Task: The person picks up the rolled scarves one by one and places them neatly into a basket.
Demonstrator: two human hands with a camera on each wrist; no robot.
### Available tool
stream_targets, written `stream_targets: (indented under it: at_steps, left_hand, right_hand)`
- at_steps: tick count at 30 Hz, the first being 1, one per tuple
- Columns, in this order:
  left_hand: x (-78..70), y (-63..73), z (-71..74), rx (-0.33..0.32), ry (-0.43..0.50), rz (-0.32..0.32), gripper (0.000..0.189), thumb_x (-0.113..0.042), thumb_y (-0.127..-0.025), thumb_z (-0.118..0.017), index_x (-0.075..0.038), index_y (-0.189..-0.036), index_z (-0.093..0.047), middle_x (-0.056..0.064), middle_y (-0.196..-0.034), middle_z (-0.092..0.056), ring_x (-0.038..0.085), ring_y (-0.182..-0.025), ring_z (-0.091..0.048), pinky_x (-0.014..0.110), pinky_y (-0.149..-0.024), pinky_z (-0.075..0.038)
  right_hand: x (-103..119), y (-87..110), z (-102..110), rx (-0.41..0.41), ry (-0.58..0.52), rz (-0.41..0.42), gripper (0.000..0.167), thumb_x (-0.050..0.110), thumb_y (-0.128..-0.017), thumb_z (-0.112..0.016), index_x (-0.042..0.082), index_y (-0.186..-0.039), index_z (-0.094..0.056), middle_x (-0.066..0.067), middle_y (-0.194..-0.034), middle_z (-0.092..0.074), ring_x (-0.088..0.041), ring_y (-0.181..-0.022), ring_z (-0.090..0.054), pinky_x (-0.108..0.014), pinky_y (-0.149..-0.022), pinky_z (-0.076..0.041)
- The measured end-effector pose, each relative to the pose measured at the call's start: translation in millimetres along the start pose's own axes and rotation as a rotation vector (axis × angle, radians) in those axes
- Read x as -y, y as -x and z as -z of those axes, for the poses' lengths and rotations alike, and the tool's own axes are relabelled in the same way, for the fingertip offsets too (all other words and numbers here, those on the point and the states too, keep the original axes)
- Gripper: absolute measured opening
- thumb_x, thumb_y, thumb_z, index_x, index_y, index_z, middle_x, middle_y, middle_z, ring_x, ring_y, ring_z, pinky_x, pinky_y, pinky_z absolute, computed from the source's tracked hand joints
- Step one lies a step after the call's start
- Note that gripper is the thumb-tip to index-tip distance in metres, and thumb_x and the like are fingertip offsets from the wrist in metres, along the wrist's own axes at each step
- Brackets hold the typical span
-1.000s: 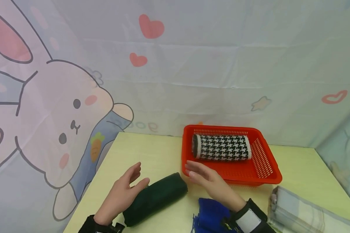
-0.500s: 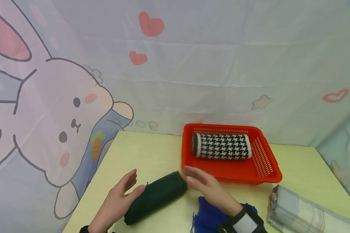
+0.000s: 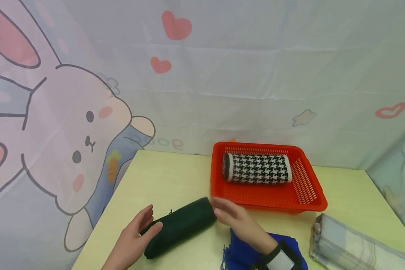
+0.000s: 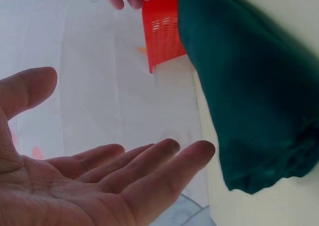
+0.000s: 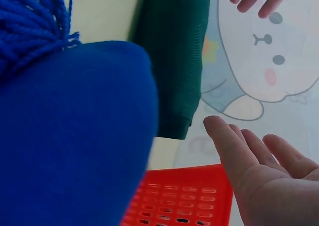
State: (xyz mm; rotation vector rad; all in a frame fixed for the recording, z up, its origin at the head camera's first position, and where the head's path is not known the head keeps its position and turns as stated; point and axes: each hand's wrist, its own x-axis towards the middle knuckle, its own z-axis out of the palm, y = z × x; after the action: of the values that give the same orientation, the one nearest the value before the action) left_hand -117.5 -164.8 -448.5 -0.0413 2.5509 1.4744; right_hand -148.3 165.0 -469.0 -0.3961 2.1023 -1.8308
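A rolled dark green cloth (image 3: pixel 182 228) lies slantwise on the table between my hands. My left hand (image 3: pixel 131 236) hovers at its near left end, fingers extended and thumb apart, holding nothing. At the roll's far right end is my right hand (image 3: pixel 239 223), also with straight fingers and nothing in it. In the left wrist view the green roll (image 4: pixel 249 86) shows beyond the left fingertips, with a gap to them. The right wrist view has the roll (image 5: pixel 174 61) beside the right fingers. Below the right wrist lies a folded blue fringed scarf (image 3: pixel 246 247), partly covered by the forearm.
A red plastic basket (image 3: pixel 310 187) stands at the back right, holding a rolled black-and-white houndstooth cloth (image 3: pixel 258 168). A folded pale plaid cloth (image 3: pixel 351 240) lies at the table's right front. Behind the table (image 3: pixel 168 176) hangs a printed curtain (image 3: pixel 239 75).
Both hands have drifted lower and slightly back toward the person, the left also further left of the green roll. The cloths and basket keep their places on the table.
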Motion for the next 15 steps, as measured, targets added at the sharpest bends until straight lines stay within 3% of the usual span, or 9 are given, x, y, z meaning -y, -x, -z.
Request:
stream_targets:
  at_steps: [9, 15]
  left_hand:
    - [16.3, 2.1, 1.9, -0.034, 0.006, 0.016, 0.083, -0.051, -0.101, -0.071, -0.006, -0.164, -0.039, 0.020, -0.163, -0.048, 0.038, -0.146, -0.052, 0.060, -0.117, -0.042]
    - [24.7, 4.2, 5.4, -0.043, 0.014, 0.017, 0.081, -0.047, -0.103, -0.071, -0.003, -0.163, -0.039, 0.023, -0.162, -0.048, 0.039, -0.145, -0.053, 0.058, -0.117, -0.044]
  right_hand:
    - [-9.9, -0.6, -2.6, -0.017, -0.020, -0.038, 0.062, 0.033, -0.113, -0.056, 0.000, -0.162, -0.041, -0.024, -0.166, -0.042, -0.045, -0.151, -0.041, -0.054, -0.119, -0.043]
    - [-18.8, -2.2, -4.3, -0.046, 0.029, -0.051, 0.061, 0.038, -0.112, -0.057, 0.006, -0.162, -0.045, -0.018, -0.166, -0.044, -0.040, -0.151, -0.044, -0.055, -0.119, -0.042]
